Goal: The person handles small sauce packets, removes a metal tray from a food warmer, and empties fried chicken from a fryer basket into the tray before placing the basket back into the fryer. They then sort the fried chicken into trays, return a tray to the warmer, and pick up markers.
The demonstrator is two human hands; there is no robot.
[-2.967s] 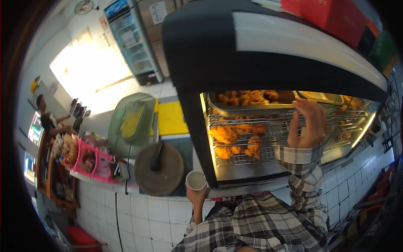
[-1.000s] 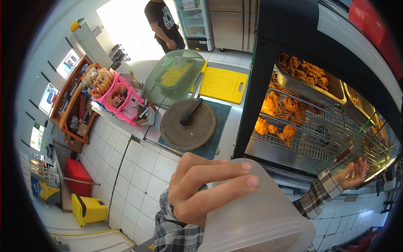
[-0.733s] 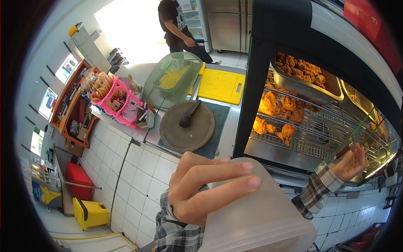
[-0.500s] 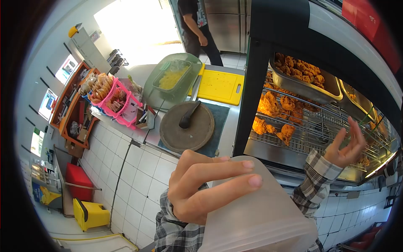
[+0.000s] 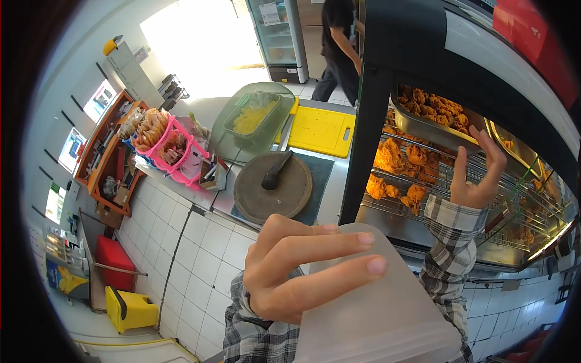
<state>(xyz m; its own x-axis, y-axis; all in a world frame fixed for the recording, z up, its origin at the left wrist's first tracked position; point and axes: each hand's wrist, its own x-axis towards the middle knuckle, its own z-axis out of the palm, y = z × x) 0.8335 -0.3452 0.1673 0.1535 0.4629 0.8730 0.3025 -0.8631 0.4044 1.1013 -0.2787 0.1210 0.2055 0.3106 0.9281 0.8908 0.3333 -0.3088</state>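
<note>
Close to the camera, my left hand [image 5: 302,269] grips a translucent white cup [image 5: 375,308], tilted with its rim toward the lower right. My right hand [image 5: 480,172] is raised inside the lit display case, its fingers apart and holding nothing. Its fingertips are near the edge of a metal tray [image 5: 433,130] of fried pieces; whether they touch it I cannot tell. Below, fried chicken [image 5: 390,156] lies on wire racks [image 5: 451,181]. The black frame [image 5: 372,109] of the case stands left of my right hand.
On the counter are a stone mortar [image 5: 257,193] with a dark pestle [image 5: 275,174], a yellow cutting board [image 5: 321,130], a green lidded container [image 5: 242,145] and a pink basket [image 5: 193,166]. A person [image 5: 339,48] in black is behind, beside a glass-door fridge [image 5: 278,42].
My right hand has risen and moved left, up to the tray. My left hand still holds the cup. The other person has walked right, toward the display case.
</note>
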